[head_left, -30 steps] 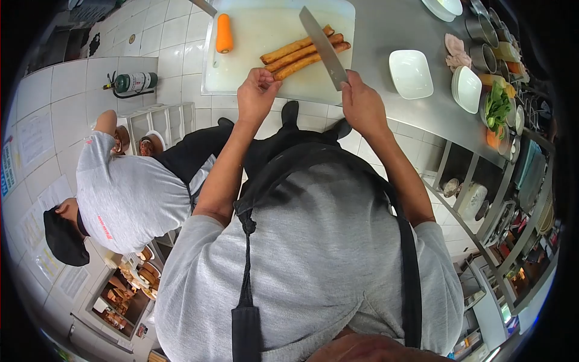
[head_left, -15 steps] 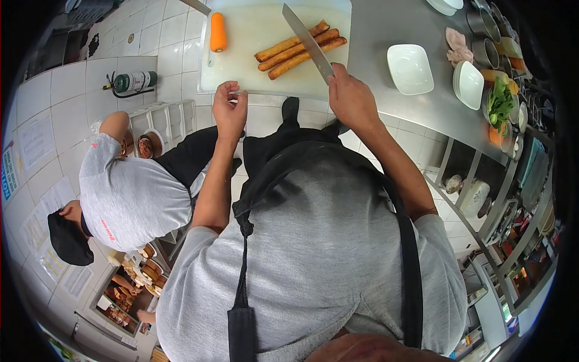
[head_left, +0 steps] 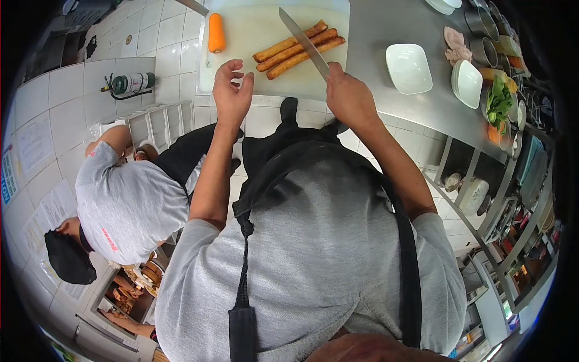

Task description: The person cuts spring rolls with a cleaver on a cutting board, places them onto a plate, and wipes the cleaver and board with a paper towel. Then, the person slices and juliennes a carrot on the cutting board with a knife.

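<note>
Three long golden-brown fried rolls (head_left: 300, 51) lie side by side on the white cutting board (head_left: 241, 12). My right hand (head_left: 350, 95) is wrapped round the handle of a knife (head_left: 300, 38), whose blade slants up and left over the rolls. At the board's near left edge, my left hand (head_left: 233, 90) is raised with its fingers apart and holds nothing. An orange carrot (head_left: 216, 33) lies on the board's left side, just beyond that hand.
A white bowl (head_left: 409, 69) stands on the steel counter (head_left: 374, 36), with stacked white dishes (head_left: 466, 84), a pink cloth (head_left: 456, 46) and leafy greens (head_left: 498, 104) farther right. A co-worker (head_left: 129, 202) bends beside a rack at the left.
My left hand has let go of the rolls' near ends, drawn back left and opened. My right hand and the knife have shifted slightly left. The co-worker's arm has moved.
</note>
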